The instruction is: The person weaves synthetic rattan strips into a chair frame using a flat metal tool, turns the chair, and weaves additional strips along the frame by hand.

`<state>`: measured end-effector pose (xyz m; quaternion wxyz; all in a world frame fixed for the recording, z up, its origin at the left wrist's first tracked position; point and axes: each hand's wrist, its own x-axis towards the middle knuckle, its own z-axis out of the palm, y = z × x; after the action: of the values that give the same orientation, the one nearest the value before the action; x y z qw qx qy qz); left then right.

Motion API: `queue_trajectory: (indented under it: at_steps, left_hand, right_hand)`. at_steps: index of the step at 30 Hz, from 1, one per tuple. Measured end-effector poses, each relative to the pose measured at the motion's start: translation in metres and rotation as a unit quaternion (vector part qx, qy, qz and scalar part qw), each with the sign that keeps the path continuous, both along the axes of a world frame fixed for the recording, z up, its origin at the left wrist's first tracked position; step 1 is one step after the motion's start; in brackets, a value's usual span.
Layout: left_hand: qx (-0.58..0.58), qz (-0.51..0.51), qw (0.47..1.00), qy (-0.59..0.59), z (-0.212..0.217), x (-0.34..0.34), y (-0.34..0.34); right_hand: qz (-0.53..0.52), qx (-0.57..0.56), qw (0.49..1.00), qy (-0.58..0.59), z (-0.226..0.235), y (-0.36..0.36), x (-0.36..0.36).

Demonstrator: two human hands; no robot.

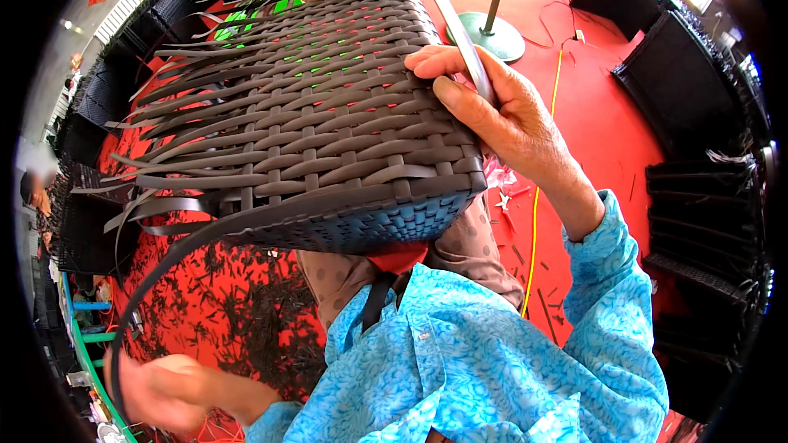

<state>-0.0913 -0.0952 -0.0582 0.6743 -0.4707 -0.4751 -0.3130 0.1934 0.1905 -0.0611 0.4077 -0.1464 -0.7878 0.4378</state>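
Observation:
A dark brown woven panel [345, 107] of flat plastic rattan strips lies across in front of me, above my knees. Loose strip ends [176, 127] fan out from its left side. At the panel's right edge is my right hand [501, 111], closed on it with the thumb on top. A pale, shiny curved strip [447, 12] runs down into that hand between thumb and forefinger. From the near edge a long dark strip [160, 267] arcs down to my left hand [168, 390] at the lower left. That hand is blurred but looks closed around the strip.
Black woven furniture pieces [685, 74] stand along the right, with more at the left. A round pale-green stand base [497, 37] with a pole is beyond my right hand. A yellow cord [538, 221] crosses the red floor [607, 115]. Dark strip scraps [246, 312] litter the lower left.

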Motion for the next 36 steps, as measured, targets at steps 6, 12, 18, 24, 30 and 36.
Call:
queue_trajectory:
  at_steps: [6,12,18,24,30,36]
  left_hand:
    - [-0.335,-0.142,0.931,-0.025,0.013,0.097,0.1]
    - [-0.29,-0.103,0.951,-0.031,-0.003,0.095,0.109]
    - [-0.296,-0.055,0.952,-0.052,-0.019,0.091,0.077]
    - [-0.305,-0.118,0.938,-0.112,-0.025,0.08,0.06]
    - [-0.304,-0.236,0.9,-0.205,-0.031,0.071,0.058]
    - [-0.214,-0.308,0.793,-0.479,-0.025,0.059,0.062]
  right_hand:
    - [-0.01,0.032,0.999,-0.011,-0.003,-0.006,0.002]
    - [-0.005,0.02,1.0,-0.024,0.011,-0.014,0.011]
    - [-0.031,0.241,0.963,-0.116,0.032,-0.03,0.018]
    - [-0.065,0.383,0.908,-0.16,0.027,-0.044,0.013]
    - [-0.066,0.474,0.864,-0.158,0.032,-0.045,0.011]
    - [-0.047,0.465,0.864,-0.186,0.041,-0.051,0.004]
